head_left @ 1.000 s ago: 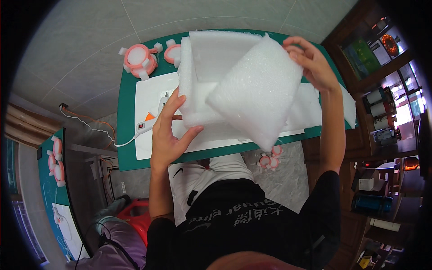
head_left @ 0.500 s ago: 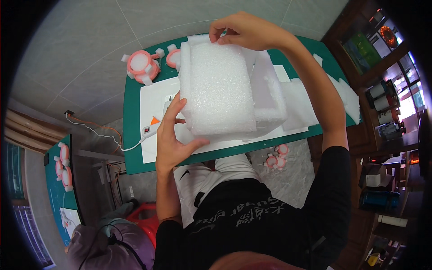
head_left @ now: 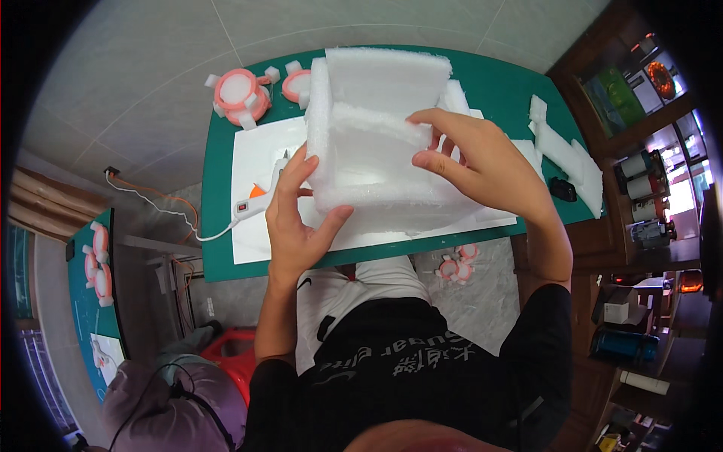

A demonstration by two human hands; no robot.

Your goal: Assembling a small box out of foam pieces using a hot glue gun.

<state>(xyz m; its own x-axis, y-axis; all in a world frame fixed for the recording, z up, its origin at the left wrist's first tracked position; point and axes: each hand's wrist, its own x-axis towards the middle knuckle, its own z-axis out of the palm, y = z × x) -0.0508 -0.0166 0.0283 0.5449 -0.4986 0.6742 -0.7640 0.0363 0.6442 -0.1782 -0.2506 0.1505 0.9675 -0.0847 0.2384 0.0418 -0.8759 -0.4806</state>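
Note:
A white foam box point(head_left: 392, 215) stands at the middle of the table, its inside showing and a tall foam panel point(head_left: 388, 75) upright along the far side. Inside, a rough foam edge runs across below that panel. My left hand point(head_left: 295, 222) holds the near left corner of the box, fingers against the left wall and thumb by the near wall. Over the right part of the box, my right hand point(head_left: 486, 158) has its thumb and fingers apart with nothing between them. Whether its fingertips touch the foam I cannot tell.
Left of the box lies a white corded tool point(head_left: 252, 205) with an orange part, on white sheet material point(head_left: 248, 248). Pink-and-white round pieces point(head_left: 235, 89) sit at the far left. Foam strips point(head_left: 561, 151) and a black object point(head_left: 562, 190) lie right. Another person point(head_left: 177, 407) sits lower left.
The foam sheet that covered the left of the box top no longer does, and the inside shows. My right hand has come from the far edge toward me and right. My left hand stays at the corner.

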